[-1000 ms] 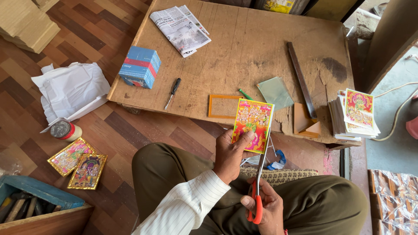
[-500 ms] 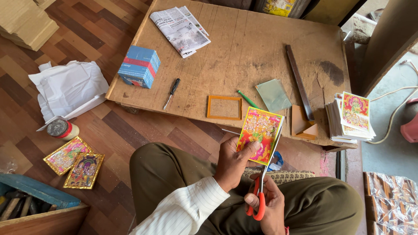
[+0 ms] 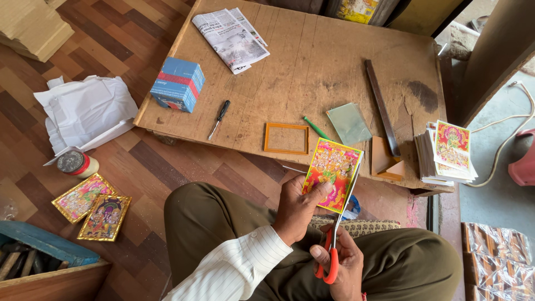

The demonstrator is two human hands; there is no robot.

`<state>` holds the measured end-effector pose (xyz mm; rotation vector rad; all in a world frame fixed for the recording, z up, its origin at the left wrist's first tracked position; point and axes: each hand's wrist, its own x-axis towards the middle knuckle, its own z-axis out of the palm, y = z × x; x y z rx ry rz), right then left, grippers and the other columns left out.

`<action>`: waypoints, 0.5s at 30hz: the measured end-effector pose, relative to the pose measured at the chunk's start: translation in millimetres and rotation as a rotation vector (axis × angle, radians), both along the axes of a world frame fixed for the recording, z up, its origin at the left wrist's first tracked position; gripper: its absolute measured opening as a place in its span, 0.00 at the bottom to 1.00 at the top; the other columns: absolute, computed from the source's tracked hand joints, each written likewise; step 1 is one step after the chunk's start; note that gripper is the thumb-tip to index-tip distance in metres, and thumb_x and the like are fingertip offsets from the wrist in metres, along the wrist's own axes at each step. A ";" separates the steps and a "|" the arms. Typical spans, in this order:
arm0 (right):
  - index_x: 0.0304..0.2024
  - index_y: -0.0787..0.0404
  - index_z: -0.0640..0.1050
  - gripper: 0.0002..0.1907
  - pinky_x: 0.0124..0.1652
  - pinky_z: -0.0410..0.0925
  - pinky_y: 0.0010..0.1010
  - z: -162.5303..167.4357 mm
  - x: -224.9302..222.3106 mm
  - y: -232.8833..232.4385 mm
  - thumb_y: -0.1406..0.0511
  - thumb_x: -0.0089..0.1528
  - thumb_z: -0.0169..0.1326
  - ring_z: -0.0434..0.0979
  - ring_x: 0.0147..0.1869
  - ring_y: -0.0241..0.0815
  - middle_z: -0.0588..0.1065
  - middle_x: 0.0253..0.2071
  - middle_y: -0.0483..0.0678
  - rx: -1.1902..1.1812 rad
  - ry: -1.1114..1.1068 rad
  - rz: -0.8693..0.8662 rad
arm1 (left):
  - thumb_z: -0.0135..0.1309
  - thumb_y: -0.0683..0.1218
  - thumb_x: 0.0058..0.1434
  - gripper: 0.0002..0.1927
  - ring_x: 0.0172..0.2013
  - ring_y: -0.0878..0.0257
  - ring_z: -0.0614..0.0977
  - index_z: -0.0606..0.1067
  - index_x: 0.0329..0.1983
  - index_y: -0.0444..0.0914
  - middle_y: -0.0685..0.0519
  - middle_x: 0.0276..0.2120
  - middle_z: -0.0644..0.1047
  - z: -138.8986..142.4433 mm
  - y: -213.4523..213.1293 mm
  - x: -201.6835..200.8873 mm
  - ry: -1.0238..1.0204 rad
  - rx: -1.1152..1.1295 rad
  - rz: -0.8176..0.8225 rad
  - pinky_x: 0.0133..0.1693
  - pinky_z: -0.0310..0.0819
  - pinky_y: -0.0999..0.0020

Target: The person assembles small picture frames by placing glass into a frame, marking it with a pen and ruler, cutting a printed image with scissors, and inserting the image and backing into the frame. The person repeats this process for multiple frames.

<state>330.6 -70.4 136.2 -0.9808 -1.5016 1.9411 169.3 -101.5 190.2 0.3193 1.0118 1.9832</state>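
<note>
My left hand [image 3: 295, 209], in a white striped sleeve, pinches the lower left corner of a bright printed picture card [image 3: 331, 174] and holds it upright over my lap. My right hand [image 3: 346, 268] grips red-handled scissors [image 3: 330, 262]. Their blades run up along the card's right edge. On the low wooden board [image 3: 312, 72] just past the card lie an empty orange frame [image 3: 286, 138], a pane of glass [image 3: 349, 123] and a green pen [image 3: 316, 128].
A stack of similar pictures [image 3: 448, 151] sits at the board's right edge, beside a dark strip [image 3: 382, 106]. A screwdriver [image 3: 217, 118], blue box [image 3: 179, 83] and newspaper [image 3: 230, 38] lie to the left. The floor holds white paper [image 3: 83, 114], a tape roll [image 3: 77, 163] and two framed pictures [image 3: 92, 207].
The card has come slightly down and right, closer to my body. The scissors stay along its right edge, with the blades further up it.
</note>
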 end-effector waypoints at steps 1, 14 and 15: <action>0.49 0.71 0.76 0.25 0.18 0.63 0.26 -0.5 0.0 -0.2 0.69 0.51 0.68 0.70 0.17 0.35 0.73 0.21 0.46 0.003 -0.009 -0.002 | 0.57 0.44 0.65 0.11 0.36 0.63 0.86 0.78 0.46 0.31 0.49 0.39 0.82 0.0 0.2 -0.1 0.005 -0.005 0.002 0.37 0.87 0.63; 0.51 0.70 0.75 0.27 0.20 0.66 0.26 -3.5 -1.8 5.4 0.70 0.51 0.68 0.73 0.20 0.35 0.74 0.24 0.45 0.011 0.107 -0.028 | 0.58 0.43 0.67 0.11 0.36 0.65 0.84 0.78 0.46 0.29 0.48 0.39 0.83 -2.3 -1.5 6.1 0.064 0.061 -0.043 0.38 0.84 0.67; 0.51 0.70 0.75 0.27 0.20 0.67 0.26 -3.5 -1.6 7.4 0.69 0.51 0.68 0.73 0.20 0.35 0.75 0.24 0.45 0.011 0.133 -0.038 | 0.58 0.42 0.68 0.11 0.36 0.66 0.83 0.78 0.46 0.28 0.48 0.39 0.83 -3.5 -1.9 8.0 0.088 0.076 -0.047 0.38 0.83 0.68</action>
